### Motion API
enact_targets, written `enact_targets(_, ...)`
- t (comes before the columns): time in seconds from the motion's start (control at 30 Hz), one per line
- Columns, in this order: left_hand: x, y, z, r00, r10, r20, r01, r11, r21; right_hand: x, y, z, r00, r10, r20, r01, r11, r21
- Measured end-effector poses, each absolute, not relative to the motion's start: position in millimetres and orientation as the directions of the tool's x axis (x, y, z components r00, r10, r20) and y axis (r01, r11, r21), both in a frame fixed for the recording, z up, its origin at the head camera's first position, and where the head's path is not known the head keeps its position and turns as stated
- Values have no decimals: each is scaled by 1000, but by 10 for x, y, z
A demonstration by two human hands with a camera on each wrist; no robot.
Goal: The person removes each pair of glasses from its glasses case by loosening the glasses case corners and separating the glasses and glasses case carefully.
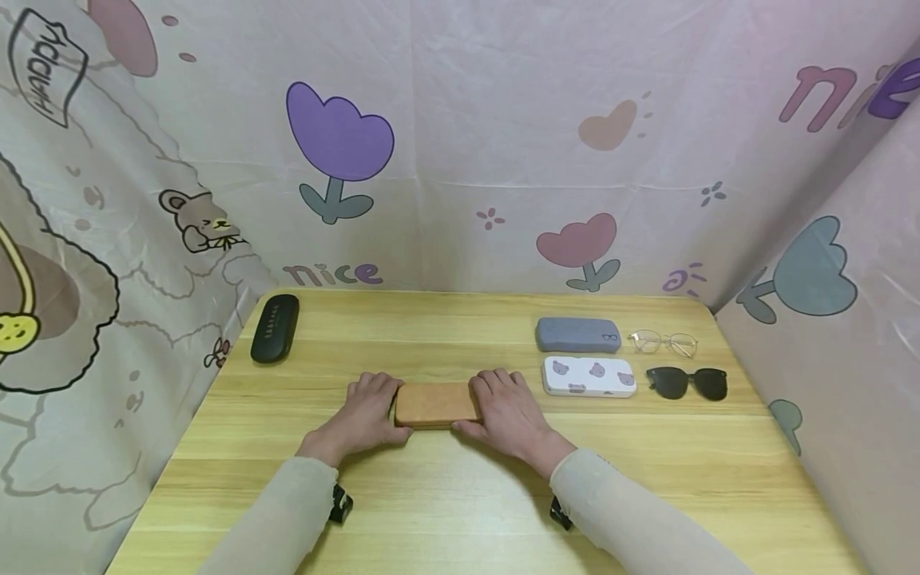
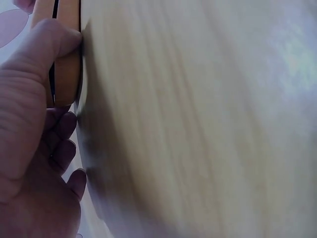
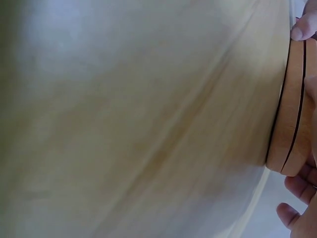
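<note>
A tan glasses case (image 1: pixel 438 404) lies lengthwise across the middle of the table, its lid down with a dark seam along the front. My left hand (image 1: pixel 370 414) grips its left end, thumb at the front edge and fingers at the back. At the other end my right hand (image 1: pixel 507 412) holds it the same way. In the left wrist view the thumb presses on the front of the tan case (image 2: pixel 67 79), near the seam. The right wrist view shows the case's rounded end (image 3: pixel 287 134) resting on the wood, with fingers curled beyond it.
A black glasses case (image 1: pixel 275 328) lies at the back left. To the right sit a grey-blue case (image 1: pixel 578 335) and a white bear-print case (image 1: pixel 589 377), beside clear glasses (image 1: pixel 680 345) and dark sunglasses (image 1: pixel 670 383). Patterned cloth (image 1: pixel 446 144) hangs behind the wooden table (image 1: pixel 446 511).
</note>
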State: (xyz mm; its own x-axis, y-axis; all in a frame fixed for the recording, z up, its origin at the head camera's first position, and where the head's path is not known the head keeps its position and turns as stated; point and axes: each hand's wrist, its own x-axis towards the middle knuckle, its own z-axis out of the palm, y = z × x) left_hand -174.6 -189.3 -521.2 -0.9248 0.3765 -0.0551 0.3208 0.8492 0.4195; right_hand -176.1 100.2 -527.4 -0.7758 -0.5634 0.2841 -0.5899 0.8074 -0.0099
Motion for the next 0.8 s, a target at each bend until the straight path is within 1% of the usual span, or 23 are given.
enact_targets(0.33, -1745, -1902, -5208, -922, 385, -52, 328, 844, 424, -1771, 1009, -5281, -746, -577, 333, -606, 795, 22)
enact_targets(0.8, -1749, -1894, -5212, -922, 381, -69, 320, 850, 418, -1781, 1015, -5276, -742, -584, 330, -611, 791, 27)
